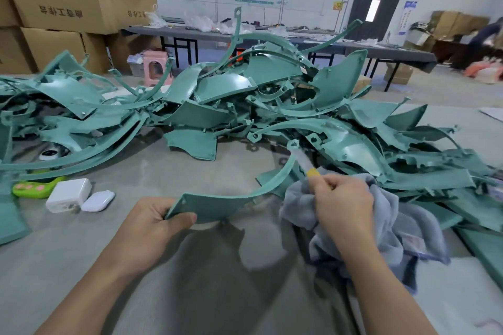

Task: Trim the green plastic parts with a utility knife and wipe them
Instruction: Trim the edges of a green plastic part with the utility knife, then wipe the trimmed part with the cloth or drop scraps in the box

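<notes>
My left hand (pixel 152 221) grips the wide flat end of a curved green plastic part (pixel 217 204), thumb on its edge. The part arcs up and right to a small looped tip (pixel 293 143). My right hand (pixel 344 198) holds a utility knife (pixel 304 162) with a yellow band, its pale blade lying along the part's thin upper arm. The same hand also bunches a grey-blue cloth (pixel 381 228) that hangs beneath it. A large tangled pile of green plastic parts (pixel 245 95) covers the table behind.
A white charger block (pixel 69 194), a white case (pixel 98 200) and a green toy-like item (pixel 35 187) lie at the left. Cardboard boxes (pixel 62 0) stack at the back left. A pink stool (pixel 155 66) and long tables (pixel 272 35) stand beyond.
</notes>
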Demonstrator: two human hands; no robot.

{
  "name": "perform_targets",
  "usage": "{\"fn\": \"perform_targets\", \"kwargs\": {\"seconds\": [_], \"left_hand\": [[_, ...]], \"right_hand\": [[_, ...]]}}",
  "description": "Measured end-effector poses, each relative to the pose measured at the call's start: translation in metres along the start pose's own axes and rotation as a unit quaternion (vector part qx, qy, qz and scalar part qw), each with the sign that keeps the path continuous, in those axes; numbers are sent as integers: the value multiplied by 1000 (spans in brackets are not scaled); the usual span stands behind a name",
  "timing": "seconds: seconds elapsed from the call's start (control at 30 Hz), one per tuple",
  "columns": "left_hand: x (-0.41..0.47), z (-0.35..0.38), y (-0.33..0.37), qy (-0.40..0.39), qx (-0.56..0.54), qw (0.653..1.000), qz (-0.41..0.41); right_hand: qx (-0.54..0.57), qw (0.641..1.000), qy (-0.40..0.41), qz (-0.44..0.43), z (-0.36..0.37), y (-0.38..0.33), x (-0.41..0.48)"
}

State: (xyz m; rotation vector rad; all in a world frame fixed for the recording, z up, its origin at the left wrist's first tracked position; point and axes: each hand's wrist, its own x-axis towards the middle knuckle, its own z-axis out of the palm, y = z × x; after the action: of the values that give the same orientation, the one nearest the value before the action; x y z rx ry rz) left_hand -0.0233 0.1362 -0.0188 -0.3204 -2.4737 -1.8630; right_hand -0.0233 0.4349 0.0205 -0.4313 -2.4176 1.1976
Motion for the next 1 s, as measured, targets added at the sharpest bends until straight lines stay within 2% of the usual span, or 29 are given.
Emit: {"fn": "perform_targets", "kwargs": {"seconds": [0.07, 0.13, 0.27, 0.33, 0.4, 0.5, 0.53, 0.6, 0.63, 0.67, 0.7, 0.73, 0.8, 0.83, 0.9, 1.0], "left_hand": [[0, 0, 0, 23, -12, 1000, -2], [2, 2, -2, 68, -36, 997, -11], [4, 7, 0, 153, -134, 978, -44], [3, 7, 2, 163, -176, 969, -53], [1, 6, 5, 161, -196, 966, -42], [0, 6, 8, 154, -199, 968, -22], [-1, 6, 10, 154, -197, 968, -13], [-3, 8, 14, 165, -162, 973, 16], [-4, 9, 15, 180, -120, 976, 35], [-6, 9, 15, 197, -62, 977, 52], [-8, 9, 14, 213, 6, 975, 65], [-11, 9, 14, 227, 77, 968, 71], [-18, 12, 14, 223, 202, 950, 79], [-21, 15, 15, 208, 241, 945, 80], [-24, 23, 17, 187, 295, 932, 94], [-25, 34, 17, 135, 302, 934, 134]], "right_hand": [[-8, 997, 77, 3, 3, 0, -2], [14, 997, 75, -3, 7, 0, -7], [-53, 992, -116, -22, 11, -7, -24], [-88, 986, -138, -30, 16, -12, -31], [-145, 984, -47, -89, 17, -15, -35], [-198, 961, 105, -164, 4, -15, -29], [-246, 949, 100, -172, -2, -13, -25], [-377, 916, -13, -138, -10, -9, -22], [-417, 898, -69, -124, -11, -7, -21], [-424, 893, -91, -121, -11, -8, -21], [-405, 901, -93, -125, -11, -12, -22], [-353, 923, -62, -139, -11, -14, -23], [-187, 967, 28, -173, -11, -18, -26], [-92, 974, 71, -192, -12, -20, -28], [43, 964, 93, -244, -11, -33, -42], [82, 942, 13, -325, 9, -50, -69]]}}
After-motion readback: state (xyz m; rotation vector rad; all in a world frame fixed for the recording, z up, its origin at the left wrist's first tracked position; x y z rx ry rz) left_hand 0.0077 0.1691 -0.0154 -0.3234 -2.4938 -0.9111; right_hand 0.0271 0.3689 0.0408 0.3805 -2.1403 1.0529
